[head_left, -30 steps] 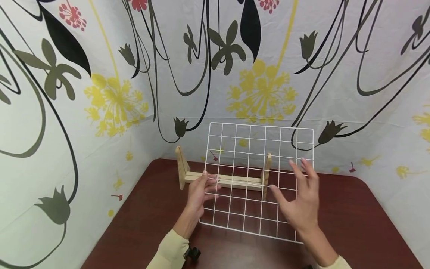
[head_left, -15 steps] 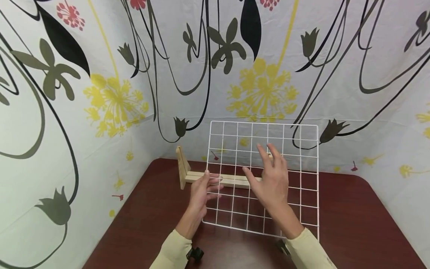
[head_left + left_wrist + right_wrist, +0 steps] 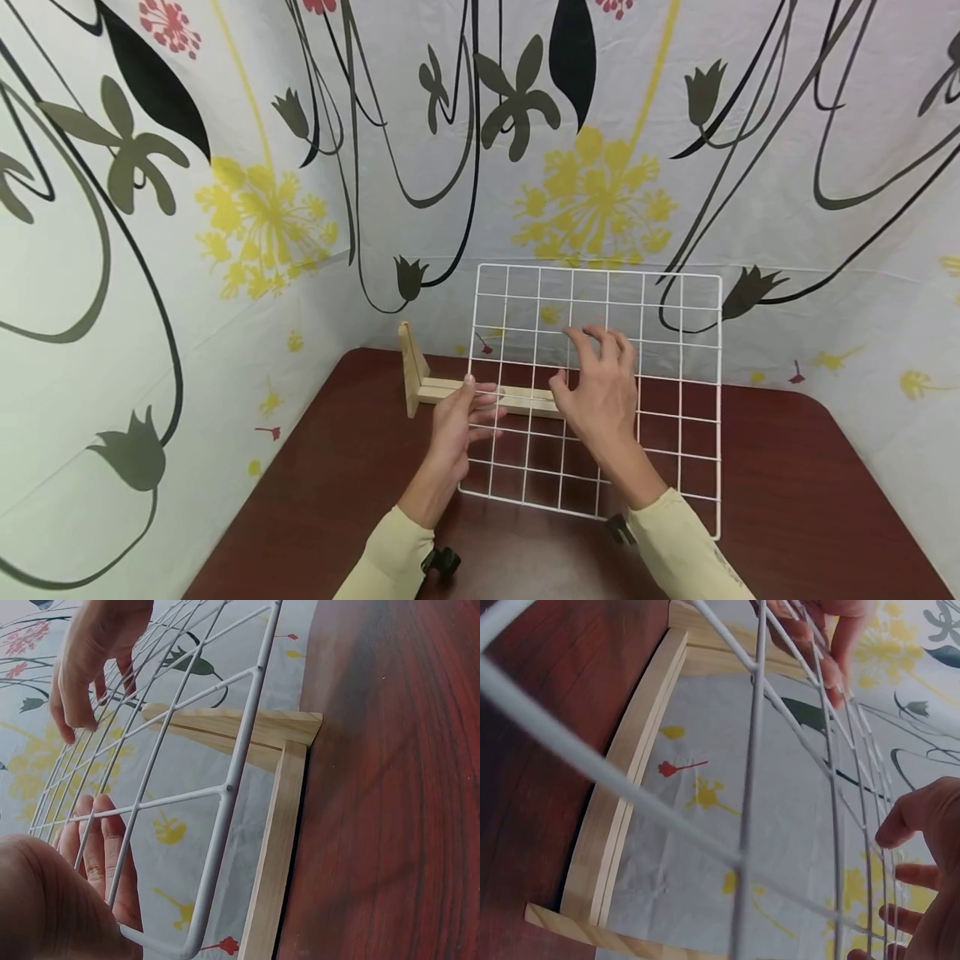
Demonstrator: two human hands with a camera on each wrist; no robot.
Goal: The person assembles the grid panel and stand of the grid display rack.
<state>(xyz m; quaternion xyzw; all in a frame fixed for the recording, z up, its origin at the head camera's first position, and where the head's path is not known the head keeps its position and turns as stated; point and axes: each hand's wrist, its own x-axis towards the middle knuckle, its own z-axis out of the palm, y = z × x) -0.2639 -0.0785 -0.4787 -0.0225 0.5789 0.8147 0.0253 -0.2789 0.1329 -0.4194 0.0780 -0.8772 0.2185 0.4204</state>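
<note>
My left hand (image 3: 453, 421) holds a white wire grid panel (image 3: 720, 375) by its left edge, thumb in front and fingers behind. The panel stands tilted above the table. In front of its middle is my right hand (image 3: 600, 396), fingers spread and bent. The right wrist view puts those fingertips (image 3: 889, 836) close to the wires; contact is unclear. Behind the panel sits a pale wooden stand (image 3: 410, 375), a long rail between two end uprights. My right hand and forearm hide its right end in the head view. The left wrist view shows its grooved upright (image 3: 225, 727).
The dark red-brown table (image 3: 322, 467) runs under everything, with its back edge against a hanging cloth (image 3: 435, 183) printed with flowers. Black wrist devices (image 3: 442, 561) sit at both sleeves. Table surface extends left and right of the panel.
My right hand has moved left from the panel's right side to its middle, and its fingers have bent more. My left hand keeps its hold on the left edge.
</note>
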